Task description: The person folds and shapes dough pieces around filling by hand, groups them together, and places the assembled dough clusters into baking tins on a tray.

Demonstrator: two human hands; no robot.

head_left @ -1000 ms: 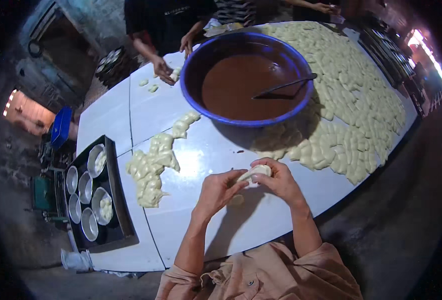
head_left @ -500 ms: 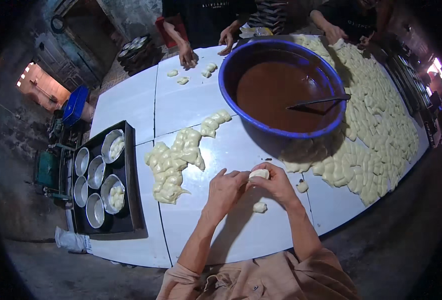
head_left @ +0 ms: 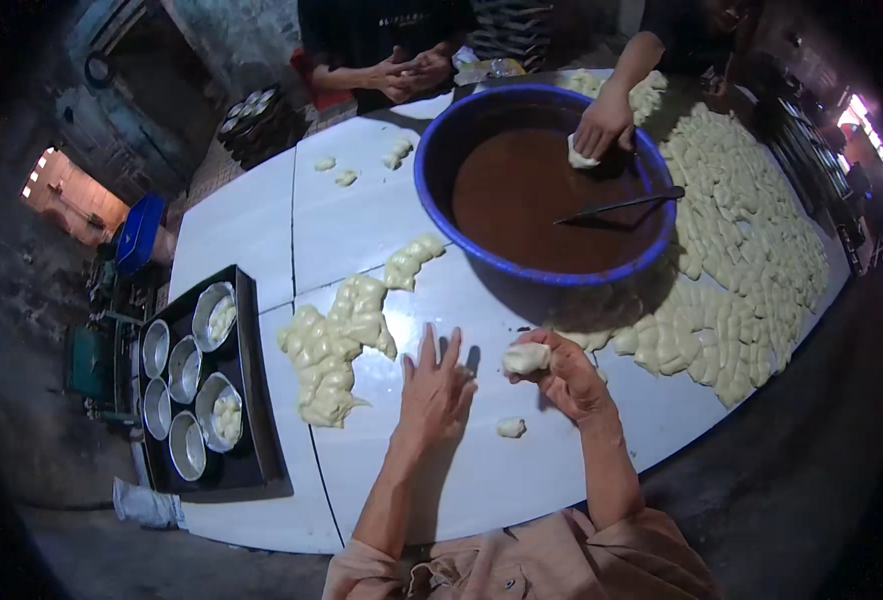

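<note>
Tins (head_left: 188,447) sit in a tray (head_left: 261,400) left of the basin (head_left: 562,277), dough (head_left: 752,230) on both sides and seemingly behind.

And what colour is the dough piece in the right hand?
The dough piece in the right hand is pale creamy white; the head view shows it best.

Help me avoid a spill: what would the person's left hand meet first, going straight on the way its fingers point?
From the left hand, probably the blue bowl, on its near left side; the dough strip ends close to that line and might be brushed first, as depth here is unclear.
</note>
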